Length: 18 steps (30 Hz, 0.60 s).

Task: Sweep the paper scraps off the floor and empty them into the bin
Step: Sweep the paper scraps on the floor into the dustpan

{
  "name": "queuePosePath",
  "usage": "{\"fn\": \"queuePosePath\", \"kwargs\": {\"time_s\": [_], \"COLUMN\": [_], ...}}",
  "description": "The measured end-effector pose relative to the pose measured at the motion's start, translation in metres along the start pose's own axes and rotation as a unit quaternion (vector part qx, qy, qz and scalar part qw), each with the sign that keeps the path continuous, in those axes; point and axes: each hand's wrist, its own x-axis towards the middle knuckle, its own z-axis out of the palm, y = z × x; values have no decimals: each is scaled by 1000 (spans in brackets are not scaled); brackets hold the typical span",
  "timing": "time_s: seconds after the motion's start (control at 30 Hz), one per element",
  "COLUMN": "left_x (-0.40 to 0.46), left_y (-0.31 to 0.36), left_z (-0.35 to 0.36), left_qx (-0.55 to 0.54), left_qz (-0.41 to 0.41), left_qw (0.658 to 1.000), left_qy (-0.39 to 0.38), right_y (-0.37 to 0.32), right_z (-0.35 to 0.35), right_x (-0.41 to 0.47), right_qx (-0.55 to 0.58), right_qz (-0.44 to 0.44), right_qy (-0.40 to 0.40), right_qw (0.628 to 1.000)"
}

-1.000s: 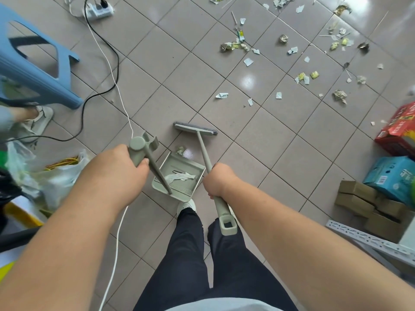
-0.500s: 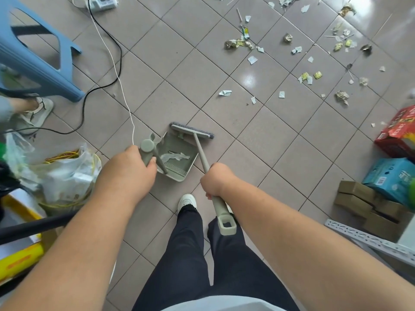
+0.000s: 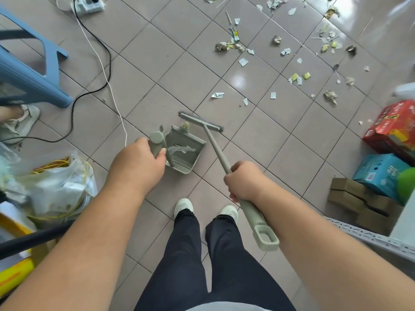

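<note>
The person stands on the tiled floor [image 3: 280, 135], with both arms stretched forward and down. The right hand [image 3: 243, 181] has its grip closed around the long handle of the broom [image 3: 216, 147], thumb side toward the brush, and the loop end of the handle passes back under the forearm. The left hand [image 3: 137, 166] has its grip closed around the upright handle of the dustpan [image 3: 184, 151], knuckles up. The dustpan sits on the floor just in front of the feet, with a white scrap and a crumpled piece inside. The brush head of the broom lies just beside the far edge of the dustpan. At the left a plastic bag [image 3: 56, 189] is near, then a white cable [image 3: 105, 70] and a blue stool [image 3: 29, 63]. At the right stand cardboard boxes [image 3: 381, 171]. Farther away, the paper scraps [image 3: 296, 55] lie spread over the floor, well apart from the broom.
</note>
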Motion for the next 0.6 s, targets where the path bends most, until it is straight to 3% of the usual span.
{"fn": "queuePosePath", "kwargs": {"time_s": [0.23, 0.6], "left_x": [18, 37], "left_y": [32, 27], "left_z": [1, 0], "left_qx": [-14, 5], "left_qz": [45, 43], "left_qw": [999, 999], "left_qy": [13, 25], "right_y": [-11, -49], "right_z": [-21, -18], "right_x": [34, 80], "right_qx": [33, -8], "right_qz": [-8, -37], "right_qy": [81, 63], "right_qw": [996, 997]}}
